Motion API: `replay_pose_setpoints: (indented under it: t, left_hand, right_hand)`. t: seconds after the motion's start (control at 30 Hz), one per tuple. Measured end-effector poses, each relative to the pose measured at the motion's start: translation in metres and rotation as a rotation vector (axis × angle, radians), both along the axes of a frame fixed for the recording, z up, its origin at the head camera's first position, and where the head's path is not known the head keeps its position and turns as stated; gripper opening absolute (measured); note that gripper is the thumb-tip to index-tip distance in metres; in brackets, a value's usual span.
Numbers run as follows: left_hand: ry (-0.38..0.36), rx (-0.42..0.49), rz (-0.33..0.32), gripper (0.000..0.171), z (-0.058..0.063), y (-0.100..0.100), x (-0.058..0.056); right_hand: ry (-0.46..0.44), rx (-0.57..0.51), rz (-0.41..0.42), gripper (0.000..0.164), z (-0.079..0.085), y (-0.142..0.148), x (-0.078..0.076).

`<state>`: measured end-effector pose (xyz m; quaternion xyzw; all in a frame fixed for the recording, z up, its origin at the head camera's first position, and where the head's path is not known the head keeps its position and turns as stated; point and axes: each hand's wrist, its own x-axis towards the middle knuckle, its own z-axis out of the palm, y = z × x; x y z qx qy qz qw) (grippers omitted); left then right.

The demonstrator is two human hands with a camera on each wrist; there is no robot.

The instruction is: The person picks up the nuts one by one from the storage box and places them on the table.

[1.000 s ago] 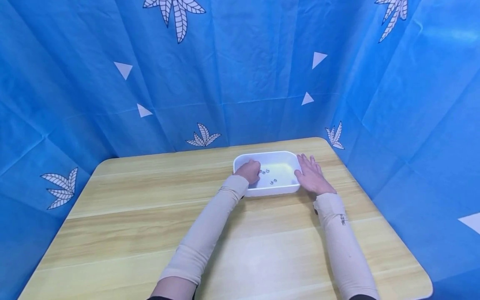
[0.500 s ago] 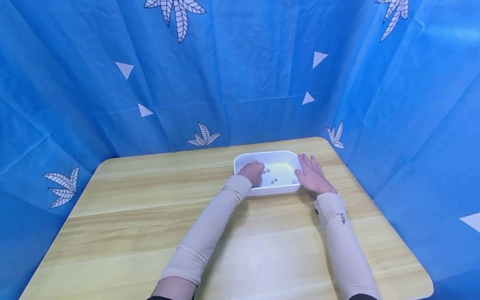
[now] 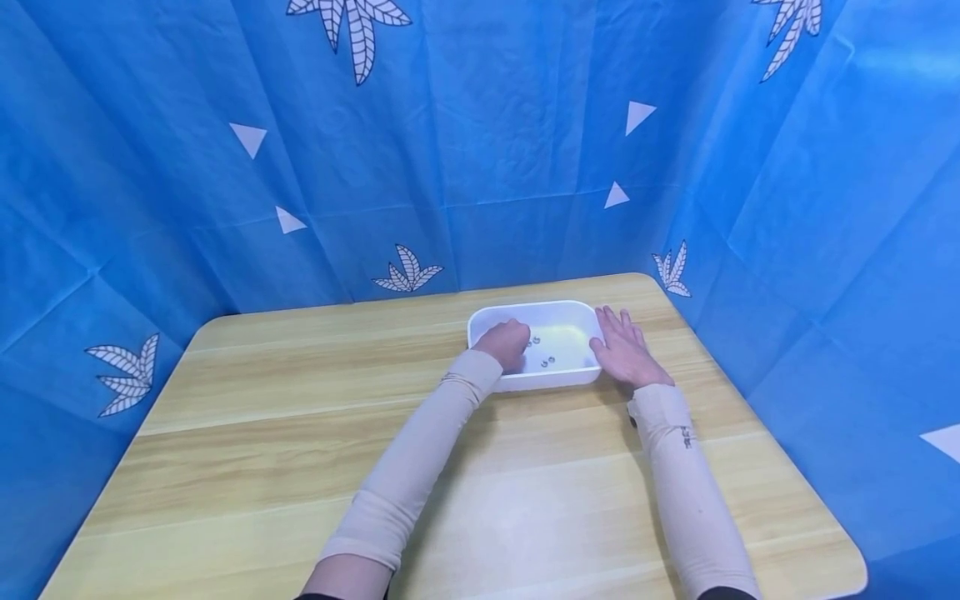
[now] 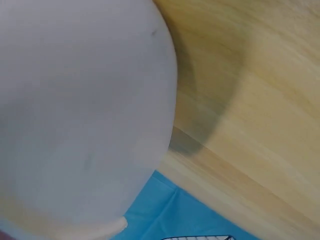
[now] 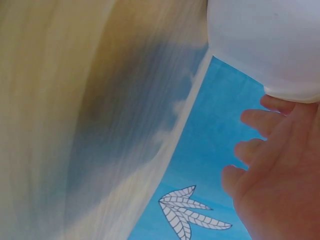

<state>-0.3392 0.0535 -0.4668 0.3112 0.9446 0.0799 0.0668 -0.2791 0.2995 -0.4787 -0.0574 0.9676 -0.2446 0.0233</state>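
A white rectangular tray (image 3: 558, 380) stands near the back of the table, with several small shiny metal pieces (image 3: 536, 341) on its floor, too small to identify. My left hand (image 3: 504, 343) reaches over the tray's left side, knuckles up; its fingertips, and anything under them, are hidden. Against the right wall lies my right hand (image 3: 624, 353), fingers fairly straight and spread along the outside, thumb at the rim. The right wrist view shows that hand's fingers (image 5: 265, 122) beside the tray's rim (image 5: 292, 95). In the left wrist view the tray's outer wall (image 4: 90, 100) fills much of the picture.
The tray rests on a wood-grain table (image 3: 300, 433) with rounded corners. A blue curtain (image 3: 510, 150) with leaf and triangle prints hangs behind the table and along its right side.
My left hand has shifted slightly to the right inside the tray, covering one of the small metal pieces seen earlier. The right hand and the tray have stayed practically still.
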Motion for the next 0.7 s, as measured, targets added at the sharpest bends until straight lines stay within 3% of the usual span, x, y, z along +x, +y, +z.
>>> replay_pose_setpoints:
  t: [0.23, 0.53, 0.7]
  left_hand:
    - [-0.055, 0.102, 0.003, 0.006, 0.006, -0.005, -0.001]
    - [-0.082, 0.212, -0.04, 0.019, 0.022, -0.011, 0.01]
    - [-0.053, 0.298, -0.07, 0.021, 0.026, -0.021, 0.014]
  right_hand:
    - [0.011, 0.007, 0.001, 0.07, 0.001, 0.0, 0.0]
    - [0.055, 0.039, 0.006, 0.068, 0.004, -0.001, -0.001]
    - [0.068, 0.032, 0.012, 0.068, 0.005, -0.002, 0.0]
